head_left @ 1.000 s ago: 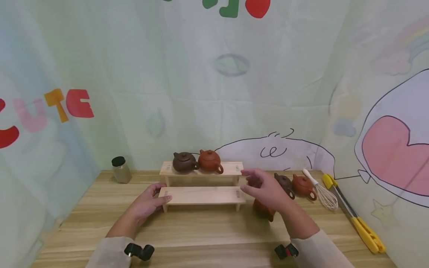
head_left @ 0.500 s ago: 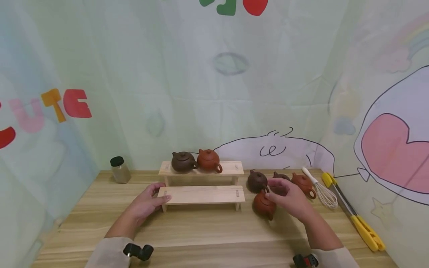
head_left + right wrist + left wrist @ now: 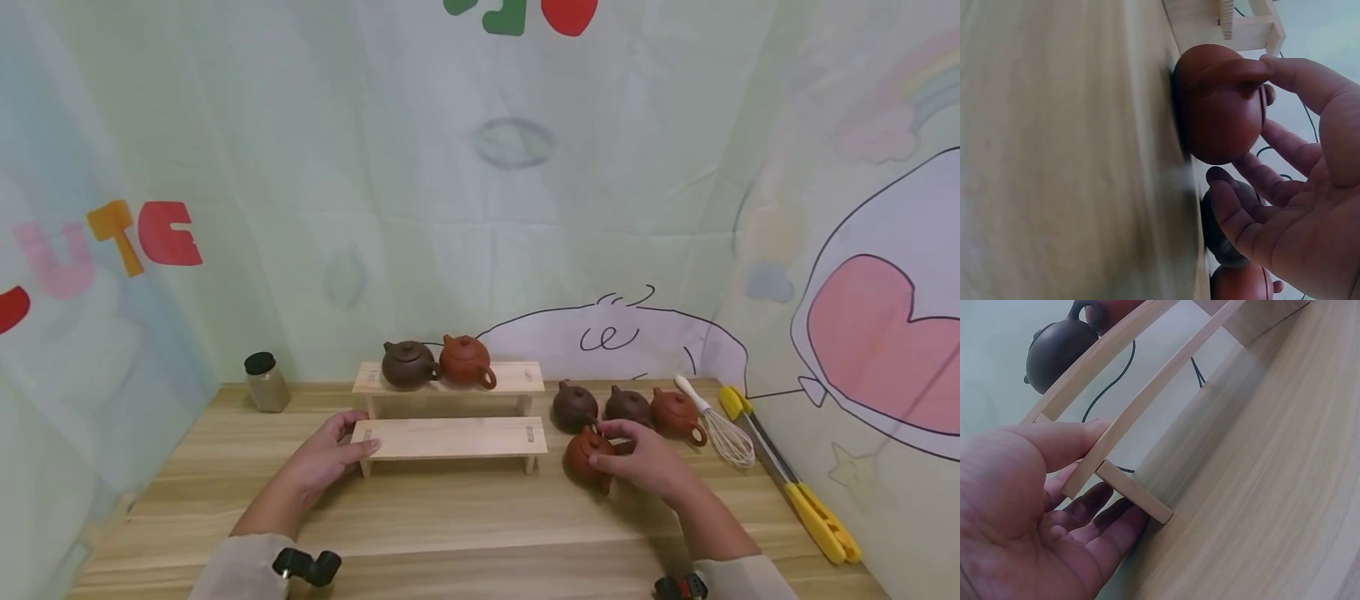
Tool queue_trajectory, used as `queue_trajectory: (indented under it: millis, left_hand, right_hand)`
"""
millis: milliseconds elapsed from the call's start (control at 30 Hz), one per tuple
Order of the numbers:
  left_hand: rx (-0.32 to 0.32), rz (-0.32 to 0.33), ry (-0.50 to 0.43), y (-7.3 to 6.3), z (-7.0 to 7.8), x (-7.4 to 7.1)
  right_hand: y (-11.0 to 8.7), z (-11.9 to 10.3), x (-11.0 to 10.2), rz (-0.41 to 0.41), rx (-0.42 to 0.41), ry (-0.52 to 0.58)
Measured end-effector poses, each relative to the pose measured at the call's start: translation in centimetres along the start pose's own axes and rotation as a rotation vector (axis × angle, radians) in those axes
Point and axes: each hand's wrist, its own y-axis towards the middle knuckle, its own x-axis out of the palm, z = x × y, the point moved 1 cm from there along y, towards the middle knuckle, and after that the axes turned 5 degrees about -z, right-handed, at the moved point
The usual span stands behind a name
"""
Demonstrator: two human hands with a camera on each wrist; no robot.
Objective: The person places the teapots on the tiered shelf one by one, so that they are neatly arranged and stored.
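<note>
A pale printed backdrop (image 3: 420,250) hangs behind everything from where I stand, and against it sits the wood-grained worktop (image 3: 420,517). In the middle is a two-step wooden stand (image 3: 450,437), its upper shelf (image 3: 517,379) set farther back than its lower shelf (image 3: 465,437), presumably so both levels can be seen and reached. Yellow-handled tongs (image 3: 813,521) lie along the right edge, the whisk (image 3: 727,437) just left of them, both out of the hands' way, I'd say.

The left hand (image 3: 326,450) pinches the lower shelf's left end, thumb on top and fingers below by the leg, probably to steady it. The right hand (image 3: 637,454) is bent round the near red teapot (image 3: 581,454), right of the stand: thumb at the handle, fingers toward the far side. That pot appears to rest on the worktop; how firm the hold is, I can't tell.

Beyond it stand a left dark teapot (image 3: 573,407), a middle dark teapot (image 3: 626,404) and a right red teapot (image 3: 673,412), close together as if kept within the right hand's reach. Up on the stand, a dark shelf teapot (image 3: 407,365) and a red shelf teapot (image 3: 463,360) sit side by side, spouts left, handles right, which should suit a right-handed lift. At far left, well apart, is a black-lidded jar (image 3: 268,392).
</note>
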Motion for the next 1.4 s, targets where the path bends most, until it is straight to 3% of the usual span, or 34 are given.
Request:
queue_trajectory:
  millis: [200,933,1400]
  left_hand:
    - [-0.008,0.006,-0.002,0.0,0.1,0.0]
    - [0.005,0.004,-0.012,-0.3,0.2,0.2]
    - [-0.011,0.010,-0.011,-0.3,-0.1,0.1]
  right_hand:
    - [0.1,0.1,0.5,-0.028,0.005,-0.016]
    - [0.1,-0.6,1.2,0.017,0.058,-0.040]
    - [-0.2,-1.4,0.7,0.030,0.031,-0.041]
